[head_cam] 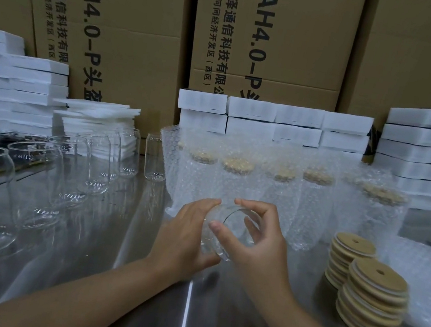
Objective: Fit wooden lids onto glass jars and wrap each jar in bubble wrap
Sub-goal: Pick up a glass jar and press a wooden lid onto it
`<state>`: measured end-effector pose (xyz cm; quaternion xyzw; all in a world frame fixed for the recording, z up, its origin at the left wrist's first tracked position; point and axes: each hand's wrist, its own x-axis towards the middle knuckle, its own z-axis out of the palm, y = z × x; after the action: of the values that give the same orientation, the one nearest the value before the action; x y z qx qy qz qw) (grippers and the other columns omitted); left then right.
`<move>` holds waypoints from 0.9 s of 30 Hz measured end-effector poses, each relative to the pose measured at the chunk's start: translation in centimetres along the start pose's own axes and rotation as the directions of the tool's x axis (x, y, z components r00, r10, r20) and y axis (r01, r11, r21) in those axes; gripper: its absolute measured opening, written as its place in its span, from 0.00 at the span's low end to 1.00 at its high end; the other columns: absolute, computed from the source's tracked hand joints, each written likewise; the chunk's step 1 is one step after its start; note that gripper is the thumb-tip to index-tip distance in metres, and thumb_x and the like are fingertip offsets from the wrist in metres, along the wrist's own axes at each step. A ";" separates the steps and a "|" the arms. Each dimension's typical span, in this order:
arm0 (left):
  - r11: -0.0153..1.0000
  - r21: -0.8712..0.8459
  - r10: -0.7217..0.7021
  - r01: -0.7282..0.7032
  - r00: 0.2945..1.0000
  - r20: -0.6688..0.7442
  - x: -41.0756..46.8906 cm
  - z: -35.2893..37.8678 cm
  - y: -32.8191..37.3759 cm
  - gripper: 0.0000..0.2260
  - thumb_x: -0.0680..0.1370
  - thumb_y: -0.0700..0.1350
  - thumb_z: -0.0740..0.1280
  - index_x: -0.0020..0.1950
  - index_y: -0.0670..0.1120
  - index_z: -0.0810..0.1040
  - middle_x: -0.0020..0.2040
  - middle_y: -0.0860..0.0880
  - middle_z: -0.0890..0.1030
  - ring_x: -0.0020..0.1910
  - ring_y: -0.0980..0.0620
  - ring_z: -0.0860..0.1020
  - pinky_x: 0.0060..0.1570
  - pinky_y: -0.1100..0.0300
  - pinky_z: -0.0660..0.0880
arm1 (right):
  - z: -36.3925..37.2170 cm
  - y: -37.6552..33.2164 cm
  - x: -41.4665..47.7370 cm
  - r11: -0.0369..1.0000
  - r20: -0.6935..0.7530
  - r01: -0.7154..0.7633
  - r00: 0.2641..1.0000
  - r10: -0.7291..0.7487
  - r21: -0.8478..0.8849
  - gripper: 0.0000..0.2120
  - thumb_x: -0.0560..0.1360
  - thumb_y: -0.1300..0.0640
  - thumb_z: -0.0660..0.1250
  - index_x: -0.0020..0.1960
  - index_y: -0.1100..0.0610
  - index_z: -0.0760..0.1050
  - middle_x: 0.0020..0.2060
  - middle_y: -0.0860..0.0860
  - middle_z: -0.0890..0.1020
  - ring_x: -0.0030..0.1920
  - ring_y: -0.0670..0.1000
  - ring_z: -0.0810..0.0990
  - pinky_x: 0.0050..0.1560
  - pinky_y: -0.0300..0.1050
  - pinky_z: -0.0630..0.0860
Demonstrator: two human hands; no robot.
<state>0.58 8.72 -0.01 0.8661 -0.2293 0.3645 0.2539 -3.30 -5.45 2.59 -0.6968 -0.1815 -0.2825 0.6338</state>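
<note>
A clear glass jar (233, 222) with no lid is held over the middle of the steel table (101, 244), its open mouth tilted toward me. My left hand (183, 237) wraps its left side and my right hand (253, 241) grips its rim and right side. Two stacks of round wooden lids (373, 296) with a small hole stand at the right. Behind the jar stand several jars wrapped in bubble wrap (283, 190) with wooden lids on. Several bare glass jars (47, 174) line the left side.
A sheet of bubble wrap (427, 273) lies at the far right. White foam blocks (273, 121) are stacked along the back and on both sides. Large cardboard boxes (277, 38) form a wall behind everything.
</note>
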 end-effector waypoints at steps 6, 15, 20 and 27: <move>0.999 -0.039 -0.014 0.018 0.996 0.084 0.1 -0.2 -0.3 0.41 0.62 0.62 0.78 0.70 0.50 0.69 0.64 0.62 0.69 0.60 0.70 0.62 0.47 0.82 0.60 | -0.2 -0.3 0.9 0.991 -0.022 -0.028 0.999 0.032 0.129 0.14 0.64 0.38 0.71 0.42 0.45 0.77 0.44 0.44 0.84 0.49 0.42 0.82 0.51 0.36 0.74; 0.988 -0.090 -0.121 0.124 0.992 0.035 0.3 0.4 -1.0 0.41 0.61 0.54 0.80 0.70 0.54 0.66 0.62 0.66 0.67 0.63 0.58 0.71 0.50 0.64 0.67 | -0.5 -0.7 0.8 0.993 0.025 -0.023 0.999 0.021 0.115 0.12 0.81 0.53 0.57 0.52 0.46 0.79 0.50 0.37 0.82 0.54 0.37 0.79 0.52 0.28 0.72; 0.977 -0.147 -0.159 0.155 0.987 -0.016 0.3 0.5 -1.0 0.39 0.60 0.56 0.79 0.65 0.64 0.63 0.58 0.71 0.70 0.59 0.60 0.74 0.51 0.58 0.74 | -0.5 -0.7 0.5 0.997 0.046 0.015 0.999 -0.019 0.076 0.13 0.82 0.57 0.56 0.55 0.43 0.76 0.52 0.33 0.80 0.57 0.34 0.76 0.55 0.26 0.69; 0.951 -0.232 -0.214 0.204 0.977 -0.018 0.3 0.3 -1.1 0.37 0.59 0.60 0.78 0.61 0.69 0.61 0.59 0.66 0.73 0.57 0.60 0.76 0.53 0.52 0.77 | -0.4 -0.5 -0.1 0.996 0.151 0.085 0.985 -0.080 -0.027 0.19 0.82 0.60 0.56 0.65 0.38 0.65 0.64 0.32 0.70 0.66 0.32 0.66 0.65 0.27 0.62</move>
<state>1.61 9.32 -0.27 0.8423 -0.1715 0.3253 0.3941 -3.78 -5.78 2.97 -0.7185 -0.2526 -0.2581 0.5944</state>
